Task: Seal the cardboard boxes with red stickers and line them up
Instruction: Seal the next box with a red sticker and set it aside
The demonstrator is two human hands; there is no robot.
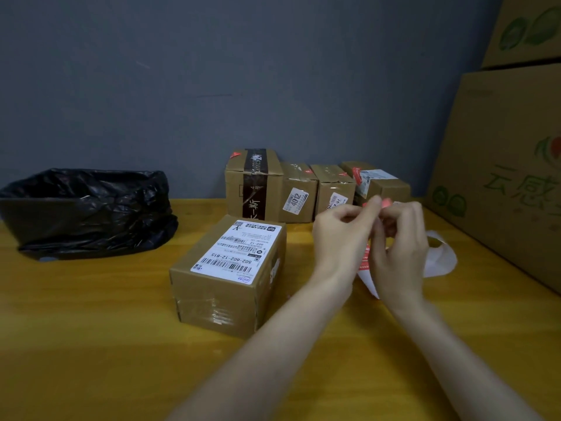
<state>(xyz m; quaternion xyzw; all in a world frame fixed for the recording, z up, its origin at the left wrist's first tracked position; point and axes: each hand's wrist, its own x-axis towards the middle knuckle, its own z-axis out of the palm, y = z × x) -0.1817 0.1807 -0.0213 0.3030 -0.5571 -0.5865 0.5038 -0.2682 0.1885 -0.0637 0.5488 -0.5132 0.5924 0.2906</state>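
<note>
Pinching a red sticker [385, 203] — left hand [343, 235] — right hand [400, 249] gripping its sheet [365, 265], beside a closed box [224, 287].

Premises present as a parcel packing or storage room: a wooden desk [91, 329] against a bare grey wall [182, 86], taped cardboard boxes [299, 192] bearing shipping labels [296, 202] rowed along its far edge, large printed cartons [501, 177] stacked at its right edge, a black-lined bin [85, 208] near its left edge.

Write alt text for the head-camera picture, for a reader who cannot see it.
A person's left hand and right hand pinch a red sticker above a wooden table, beside a labelled cardboard box. Four more boxes stand in a row against the grey wall; a black-lined bin sits at the left.
</note>
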